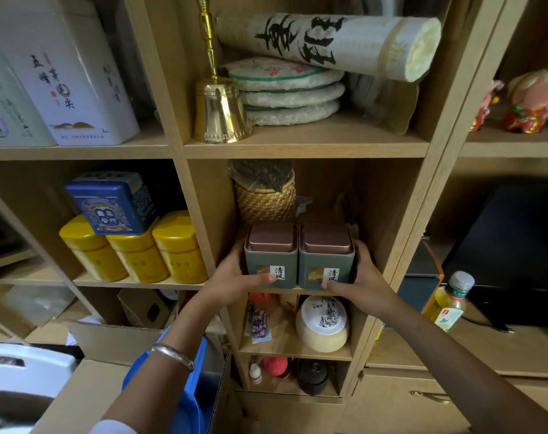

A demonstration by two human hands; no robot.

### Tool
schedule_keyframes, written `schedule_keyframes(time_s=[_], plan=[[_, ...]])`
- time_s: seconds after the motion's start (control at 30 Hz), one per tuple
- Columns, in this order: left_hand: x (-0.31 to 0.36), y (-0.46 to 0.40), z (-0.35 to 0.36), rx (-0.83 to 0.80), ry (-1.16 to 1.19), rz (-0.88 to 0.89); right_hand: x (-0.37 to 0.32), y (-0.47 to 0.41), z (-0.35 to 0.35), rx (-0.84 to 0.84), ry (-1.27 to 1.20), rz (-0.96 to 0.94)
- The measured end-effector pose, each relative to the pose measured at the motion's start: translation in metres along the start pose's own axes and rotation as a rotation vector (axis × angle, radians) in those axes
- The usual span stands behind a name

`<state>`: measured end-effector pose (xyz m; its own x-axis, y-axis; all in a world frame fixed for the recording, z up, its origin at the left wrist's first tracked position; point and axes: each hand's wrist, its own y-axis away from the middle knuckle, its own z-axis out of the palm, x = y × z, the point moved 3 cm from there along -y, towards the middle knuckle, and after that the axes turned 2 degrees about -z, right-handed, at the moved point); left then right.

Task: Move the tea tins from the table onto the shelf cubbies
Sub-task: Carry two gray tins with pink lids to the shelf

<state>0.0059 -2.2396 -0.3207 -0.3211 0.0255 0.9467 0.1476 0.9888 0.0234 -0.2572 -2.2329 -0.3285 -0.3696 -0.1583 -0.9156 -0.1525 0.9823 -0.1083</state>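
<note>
Two grey-green square tea tins with copper lids stand side by side at the front of a middle shelf cubby (385, 214). My left hand (235, 278) grips the left tin (271, 261), thumb across its front and fingers round its left side. My right hand (365, 277) grips the right tin (325, 261) the same way from the right. Both tins touch each other and sit at the shelf's front edge.
A woven basket (266, 198) stands right behind the tins. Three yellow tins (135, 249) and a blue tin (113, 202) fill the cubby to the left. A brass bell (219, 111) and tea cakes (288, 92) sit above. A cardboard box (109, 371) lies below left, a bottle (451, 302) at the right.
</note>
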Motion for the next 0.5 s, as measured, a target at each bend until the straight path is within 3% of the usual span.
schedule_keyframes(time_s=[0.5], plan=[[-0.004, -0.0014, 0.0004, 0.011, -0.016, 0.005, -0.003, 0.002, 0.0007, 0.025, 0.004, 0.002]])
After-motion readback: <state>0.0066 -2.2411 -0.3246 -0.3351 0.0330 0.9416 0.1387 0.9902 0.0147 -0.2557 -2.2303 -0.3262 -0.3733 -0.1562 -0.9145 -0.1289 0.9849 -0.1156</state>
